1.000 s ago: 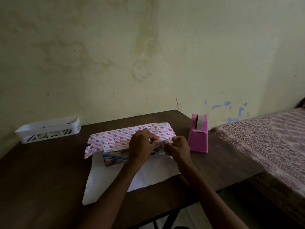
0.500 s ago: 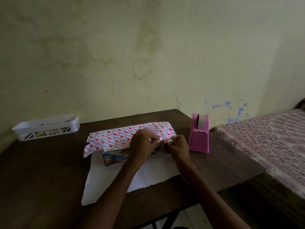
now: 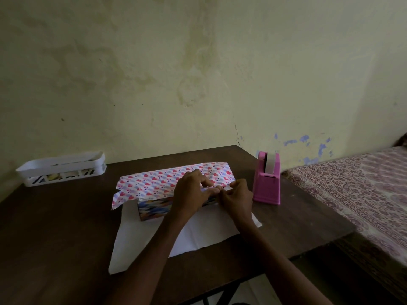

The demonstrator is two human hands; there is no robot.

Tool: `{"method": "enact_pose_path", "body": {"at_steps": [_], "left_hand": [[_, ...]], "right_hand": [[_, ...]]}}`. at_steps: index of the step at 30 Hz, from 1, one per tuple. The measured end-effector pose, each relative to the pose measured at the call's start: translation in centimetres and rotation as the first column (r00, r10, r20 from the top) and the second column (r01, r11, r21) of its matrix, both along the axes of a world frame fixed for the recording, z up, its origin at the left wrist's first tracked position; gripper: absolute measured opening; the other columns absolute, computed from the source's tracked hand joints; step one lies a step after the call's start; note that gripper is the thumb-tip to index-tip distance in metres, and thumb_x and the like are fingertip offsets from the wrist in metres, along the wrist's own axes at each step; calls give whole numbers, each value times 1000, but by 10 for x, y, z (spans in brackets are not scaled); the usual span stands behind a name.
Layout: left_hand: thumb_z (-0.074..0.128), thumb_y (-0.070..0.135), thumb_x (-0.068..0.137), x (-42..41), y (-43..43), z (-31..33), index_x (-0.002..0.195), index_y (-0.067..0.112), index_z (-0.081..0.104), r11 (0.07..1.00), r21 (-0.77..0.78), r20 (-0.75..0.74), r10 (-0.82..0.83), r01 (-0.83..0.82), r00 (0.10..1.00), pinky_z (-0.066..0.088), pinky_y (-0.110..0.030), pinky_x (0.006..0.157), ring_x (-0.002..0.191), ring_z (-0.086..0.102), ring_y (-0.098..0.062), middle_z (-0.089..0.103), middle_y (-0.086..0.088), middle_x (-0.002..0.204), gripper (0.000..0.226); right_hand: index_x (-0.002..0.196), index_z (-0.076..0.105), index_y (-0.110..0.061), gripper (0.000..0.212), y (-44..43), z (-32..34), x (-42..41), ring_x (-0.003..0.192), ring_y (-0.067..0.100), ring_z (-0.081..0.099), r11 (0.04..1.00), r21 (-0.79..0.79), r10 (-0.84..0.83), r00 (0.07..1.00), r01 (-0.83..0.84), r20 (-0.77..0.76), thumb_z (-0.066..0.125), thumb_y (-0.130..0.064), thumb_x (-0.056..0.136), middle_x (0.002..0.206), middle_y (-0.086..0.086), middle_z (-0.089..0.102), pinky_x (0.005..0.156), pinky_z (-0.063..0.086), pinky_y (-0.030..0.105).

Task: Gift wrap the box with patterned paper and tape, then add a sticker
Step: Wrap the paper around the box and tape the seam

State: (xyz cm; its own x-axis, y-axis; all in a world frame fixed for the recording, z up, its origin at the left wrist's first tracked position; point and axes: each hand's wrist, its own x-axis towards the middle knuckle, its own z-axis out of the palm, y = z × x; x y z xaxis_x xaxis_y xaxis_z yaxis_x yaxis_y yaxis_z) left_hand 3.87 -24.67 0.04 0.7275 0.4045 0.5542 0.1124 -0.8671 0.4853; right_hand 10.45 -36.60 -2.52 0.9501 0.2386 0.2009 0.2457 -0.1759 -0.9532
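Left hand (image 3: 192,191) and right hand (image 3: 238,200) pinch, apparently, a tape strip (image 3: 222,188) above the heart-patterned paper (image 3: 154,182). Box (image 3: 154,205) lies beneath.

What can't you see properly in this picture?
Head view:
- Whether the left hand and right hand hold tape: they cover the spot, and it is too small.
- Right end of the box: behind both hands.
- What lies in the white tray: its wall hides it, and it is dim.

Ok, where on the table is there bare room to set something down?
Free: the table between tray and paper, and its near right corner in front of the tape dispenser. Crowded: mid-table, where left hand and right hand meet over the box.
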Motion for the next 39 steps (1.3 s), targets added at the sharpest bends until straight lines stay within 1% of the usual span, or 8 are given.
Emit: {"method": "enact_pose_path", "body": {"at_steps": [5, 10, 13, 19, 22, 27, 32, 39], "left_hand": [[76, 56, 73, 5, -3, 5, 81, 21, 73, 997, -2, -50, 78, -78, 996, 37, -19, 70, 82, 52, -6, 67, 5, 98, 36], [74, 50, 79, 7, -2, 9, 85, 18, 72, 997, -3, -89, 80, -80, 993, 39, -19, 68, 79, 54, -5, 67, 6, 93, 32], [70, 36, 87, 8, -1, 11, 81, 19, 70, 996, -18, -98, 86, -88, 992, 41, -19, 65, 73, 56, -5, 71, 3, 88, 18], [70, 46, 85, 14, -1, 19, 73, 19, 68, 988, -48, -189, 138, -149, 972, 39, -20, 58, 66, 58, -7, 66, 7, 70, 29], [71, 38, 86, 18, -4, 22, 82, 21, 69, 981, -46, -193, 179, -191, 965, 40, -22, 63, 74, 58, -8, 69, 6, 83, 18], [69, 18, 88, 7, -12, 11, 94, 21, 71, 991, 122, 106, 46, -58, 993, 43, -12, 66, 83, 60, -7, 70, 2, 98, 6], [62, 24, 93, -8, -19, -6, 113, 17, 71, 912, 410, -6, 17, -13, 1000, 50, -31, 84, 101, 59, -20, 68, -6, 112, 23], [55, 32, 96, -1, -24, -3, 139, 20, 50, 828, 559, -194, 164, -29, 967, 38, -34, 103, 129, 41, -23, 45, -7, 145, 45]], "right_hand": [[103, 50, -18, 31, 2, -2, -1, 86, 12, 63, 994, -98, -49, 995, 57, 91, 75, -23, 85, 102, 4, 64, 73, 57, 30], [105, 57, -13, 30, -5, -4, 4, 89, 10, 54, 972, -224, -41, 993, 65, 110, 72, -31, 87, 105, 2, 61, 60, 36, 17], [94, 56, -16, 19, -5, -7, 6, 87, 12, 54, 969, -234, -45, 991, 75, 129, 72, -26, 88, 103, 5, 64, 59, 34, 17], [86, 51, -22, 28, -5, -11, 7, 87, 15, 57, 967, -247, -25, 990, 59, 135, 79, -27, 81, 99, 5, 64, 62, 38, 22], [91, 56, -20, 29, -7, -11, 6, 88, 15, 58, 971, -235, -16, 993, 43, 114, 81, -29, 78, 99, 1, 63, 68, 41, 23], [95, 62, -14, 27, -9, -11, 7, 78, 7, 52, 971, -236, -8, 992, 39, 130, 77, -32, 83, 86, -7, 57, 63, 37, 18], [85, 64, -14, 18, -6, -11, 8, 77, 12, 59, 962, -265, -24, 989, 61, 144, 75, -28, 84, 83, -3, 62, 72, 47, 25], [82, 63, -18, 17, -16, -8, 4, 84, 12, 61, 971, -240, 37, 996, -15, 87, 79, -22, 79, 88, -2, 65, 79, 53, 29]]}}
